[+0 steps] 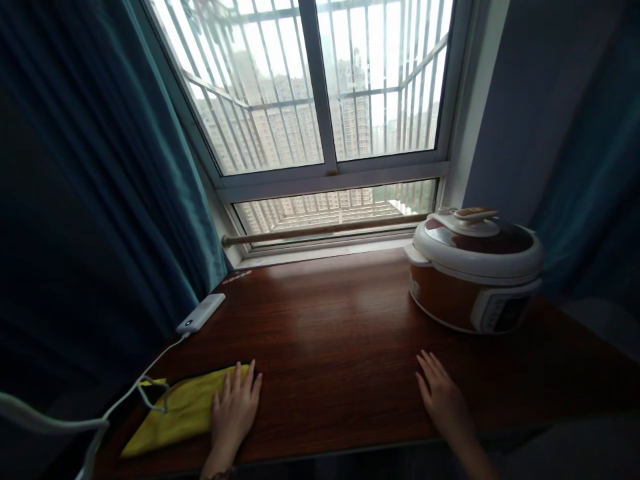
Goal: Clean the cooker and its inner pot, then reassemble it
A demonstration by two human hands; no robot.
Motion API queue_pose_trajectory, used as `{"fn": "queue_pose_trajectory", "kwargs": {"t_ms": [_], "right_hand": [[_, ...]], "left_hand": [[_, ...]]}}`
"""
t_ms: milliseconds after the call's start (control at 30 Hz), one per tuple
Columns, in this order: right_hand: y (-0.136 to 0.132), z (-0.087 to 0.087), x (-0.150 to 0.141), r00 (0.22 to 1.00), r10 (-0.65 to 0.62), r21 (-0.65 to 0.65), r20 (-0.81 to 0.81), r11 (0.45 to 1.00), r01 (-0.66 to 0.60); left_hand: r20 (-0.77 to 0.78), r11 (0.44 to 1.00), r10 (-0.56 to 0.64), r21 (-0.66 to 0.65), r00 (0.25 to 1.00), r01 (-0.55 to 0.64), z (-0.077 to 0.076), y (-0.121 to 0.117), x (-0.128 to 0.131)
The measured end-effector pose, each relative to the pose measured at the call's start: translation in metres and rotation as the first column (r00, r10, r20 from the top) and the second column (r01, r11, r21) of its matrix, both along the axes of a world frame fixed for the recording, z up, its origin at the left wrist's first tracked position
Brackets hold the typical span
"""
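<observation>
My left hand (235,403) lies flat with its fingers spread, partly over the right end of a folded yellow cloth (183,410). My right hand (443,393) rests on the wooden table (330,347) near its front edge, fingers stretched out and nothing in them. Beyond that hand, to the back right, stands a white and brown electric pressure cooker (473,273) with its lid on and a control panel on the front. The cooker and my right hand are apart.
A white power bank (201,313) sits at the table's left edge, with a white cable (150,367) running from it towards me past the cloth. Blue curtains (165,200) hang at the left. At the back is a barred window (320,133) with a rail (325,230) below.
</observation>
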State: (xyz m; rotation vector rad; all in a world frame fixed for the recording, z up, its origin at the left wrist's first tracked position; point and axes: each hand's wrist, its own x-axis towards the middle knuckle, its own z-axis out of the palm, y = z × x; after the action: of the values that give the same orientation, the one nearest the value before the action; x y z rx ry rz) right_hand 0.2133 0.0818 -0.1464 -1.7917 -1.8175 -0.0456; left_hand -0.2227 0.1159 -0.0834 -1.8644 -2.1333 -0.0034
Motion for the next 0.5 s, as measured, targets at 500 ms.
{"fn": "queue_pose_trajectory", "kwargs": {"t_ms": [500], "right_hand": [[-0.01,0.09,0.041,0.938,0.176,0.104,-0.298,0.983,-0.151]], "left_hand": [[-0.002,1.0,-0.002,-0.011,1.0,0.002,0.003,0.005,0.0]]}}
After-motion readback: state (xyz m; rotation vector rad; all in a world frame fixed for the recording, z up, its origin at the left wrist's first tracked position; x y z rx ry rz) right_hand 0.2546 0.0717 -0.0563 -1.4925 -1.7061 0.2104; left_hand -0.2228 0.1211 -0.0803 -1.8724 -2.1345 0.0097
